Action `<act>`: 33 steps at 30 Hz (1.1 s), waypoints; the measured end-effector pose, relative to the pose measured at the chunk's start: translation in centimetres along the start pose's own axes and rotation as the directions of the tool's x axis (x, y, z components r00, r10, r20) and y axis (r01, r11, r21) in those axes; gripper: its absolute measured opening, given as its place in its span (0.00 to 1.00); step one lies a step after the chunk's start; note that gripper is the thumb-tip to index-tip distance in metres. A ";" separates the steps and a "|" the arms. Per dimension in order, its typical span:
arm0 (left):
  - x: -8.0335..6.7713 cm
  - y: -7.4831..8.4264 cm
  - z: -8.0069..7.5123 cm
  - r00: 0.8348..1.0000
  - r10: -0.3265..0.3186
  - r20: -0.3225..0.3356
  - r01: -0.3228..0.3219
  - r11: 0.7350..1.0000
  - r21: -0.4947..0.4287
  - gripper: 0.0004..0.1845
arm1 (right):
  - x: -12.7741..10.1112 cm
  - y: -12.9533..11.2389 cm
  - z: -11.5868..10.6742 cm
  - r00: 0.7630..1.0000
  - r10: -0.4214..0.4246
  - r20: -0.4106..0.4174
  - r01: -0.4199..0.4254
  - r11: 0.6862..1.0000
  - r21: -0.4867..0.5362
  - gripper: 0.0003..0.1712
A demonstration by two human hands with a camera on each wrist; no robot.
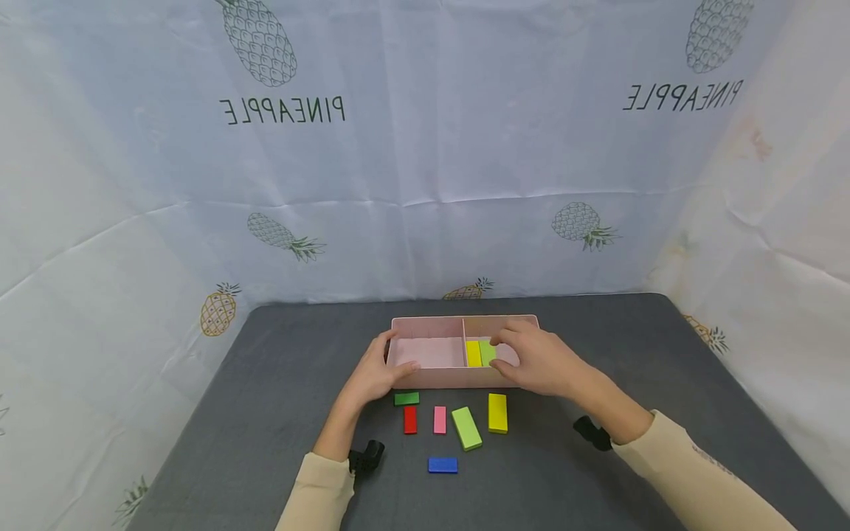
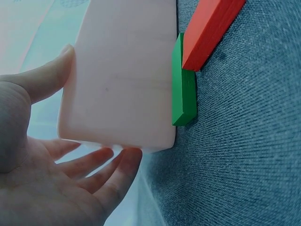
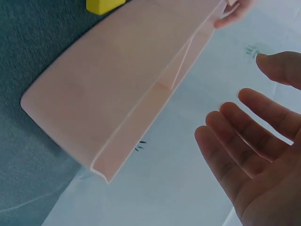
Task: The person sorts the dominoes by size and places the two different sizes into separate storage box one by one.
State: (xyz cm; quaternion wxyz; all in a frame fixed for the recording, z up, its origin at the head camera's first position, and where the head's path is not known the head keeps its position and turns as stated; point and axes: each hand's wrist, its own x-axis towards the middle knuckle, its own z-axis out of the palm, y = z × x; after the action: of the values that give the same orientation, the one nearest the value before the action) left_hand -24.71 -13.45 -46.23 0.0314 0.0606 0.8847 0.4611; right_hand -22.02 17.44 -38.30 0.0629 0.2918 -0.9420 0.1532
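Pink two-compartment box (image 1: 432, 380) on the counter (image 1: 265, 442), steadied at its left end by the left hand (image 1: 375, 372), fingers relaxed; right hand (image 1: 541, 361) open over the right compartment, risking a nudged box; dark green block (image 2: 182, 82) touching the box wall, plain only from the left wrist.

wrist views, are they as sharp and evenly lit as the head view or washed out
Head view: even light, soft shadows, straight edges bowed by the wide lens. Left wrist view: pink box pale and overexposed, mat weave crisp. Right wrist view: right hand soft-focused against bright backdrop.
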 end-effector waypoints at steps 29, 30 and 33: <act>0.1 -0.1 -0.1 1.000 0.010 0.005 -0.010 1.000 -0.003 0.47 | -3.1 -1.5 3.9 0.994 -0.069 0.088 0.072 0.997 -0.034 0.17; 0.1 -0.1 -0.1 1.000 0.011 0.005 -0.011 1.000 -0.004 0.47 | -3.1 -1.5 4.1 0.993 -0.065 0.101 0.069 0.997 -0.037 0.17; 0.1 -0.1 0.0 1.000 0.015 0.004 -0.015 1.000 -0.004 0.46 | -3.3 -1.5 4.6 0.990 -0.049 0.131 0.056 0.997 -0.049 0.19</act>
State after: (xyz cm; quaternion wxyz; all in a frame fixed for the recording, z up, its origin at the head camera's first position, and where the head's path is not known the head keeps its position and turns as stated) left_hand -24.85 -13.52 -46.28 0.0300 0.0683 0.8833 0.4629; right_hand -18.60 16.47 -42.91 0.0130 0.3241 -0.9398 0.1074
